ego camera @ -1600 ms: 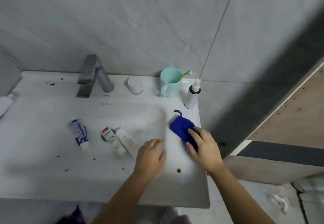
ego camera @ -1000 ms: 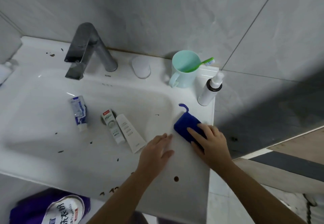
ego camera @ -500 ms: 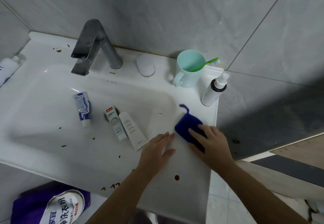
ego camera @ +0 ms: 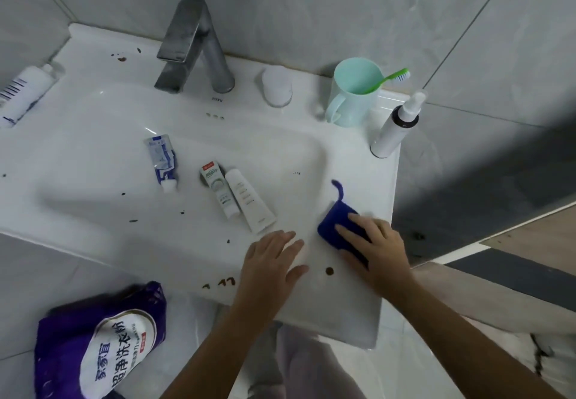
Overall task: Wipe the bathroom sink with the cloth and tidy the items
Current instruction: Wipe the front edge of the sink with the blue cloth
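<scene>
A blue cloth (ego camera: 333,220) with a small loop lies on the right rim of the white sink (ego camera: 93,136). My right hand (ego camera: 375,247) presses flat on the cloth, fingers spread over it. My left hand (ego camera: 271,269) rests flat on the front rim beside it, holding nothing. Three tubes lie in the basin: a blue-and-white tube (ego camera: 162,161), a small green-labelled tube (ego camera: 219,191) and a plain white tube (ego camera: 249,200). Brown spots (ego camera: 329,271) dot the rim and basin.
A grey faucet (ego camera: 193,46) stands at the back. Along the back rim stand a white jar (ego camera: 276,86), a mint cup (ego camera: 353,93) with a green toothbrush (ego camera: 388,79), and a white spray bottle (ego camera: 396,125). Another tube (ego camera: 23,96) lies far left. A purple detergent bag (ego camera: 99,339) sits on the floor.
The view has tilted down and shifted, bringing the floor and purple bag into sight. My right hand with the cloth slid slightly toward the front of the rim; my left hand stayed put.
</scene>
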Available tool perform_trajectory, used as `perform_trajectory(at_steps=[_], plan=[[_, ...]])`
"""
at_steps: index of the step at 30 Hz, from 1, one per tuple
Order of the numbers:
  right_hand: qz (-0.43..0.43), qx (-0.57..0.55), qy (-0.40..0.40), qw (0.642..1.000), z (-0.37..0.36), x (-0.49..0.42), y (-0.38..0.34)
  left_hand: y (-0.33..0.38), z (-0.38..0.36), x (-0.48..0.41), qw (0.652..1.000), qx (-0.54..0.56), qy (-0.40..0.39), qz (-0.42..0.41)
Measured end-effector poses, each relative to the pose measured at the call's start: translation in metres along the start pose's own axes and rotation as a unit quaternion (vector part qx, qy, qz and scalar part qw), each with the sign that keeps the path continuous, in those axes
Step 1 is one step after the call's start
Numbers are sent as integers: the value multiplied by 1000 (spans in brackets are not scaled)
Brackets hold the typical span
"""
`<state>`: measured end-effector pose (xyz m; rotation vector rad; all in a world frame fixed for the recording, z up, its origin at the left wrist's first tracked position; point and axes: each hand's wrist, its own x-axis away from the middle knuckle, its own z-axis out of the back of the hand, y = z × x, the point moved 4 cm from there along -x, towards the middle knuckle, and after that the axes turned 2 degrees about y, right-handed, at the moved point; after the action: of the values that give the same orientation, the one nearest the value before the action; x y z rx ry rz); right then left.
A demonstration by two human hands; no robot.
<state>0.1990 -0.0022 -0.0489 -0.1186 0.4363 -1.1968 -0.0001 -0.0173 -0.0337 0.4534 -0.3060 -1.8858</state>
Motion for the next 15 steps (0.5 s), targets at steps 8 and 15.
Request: perform_trajectory(at_steps=[8, 15], plan=[[-66, 50, -5, 997, -8, -62, 14, 7, 6, 68, 996, -16, 78, -40], [40, -26, -15, 999, -9, 58, -65, 1, -11, 108, 993, -22, 107, -49]])
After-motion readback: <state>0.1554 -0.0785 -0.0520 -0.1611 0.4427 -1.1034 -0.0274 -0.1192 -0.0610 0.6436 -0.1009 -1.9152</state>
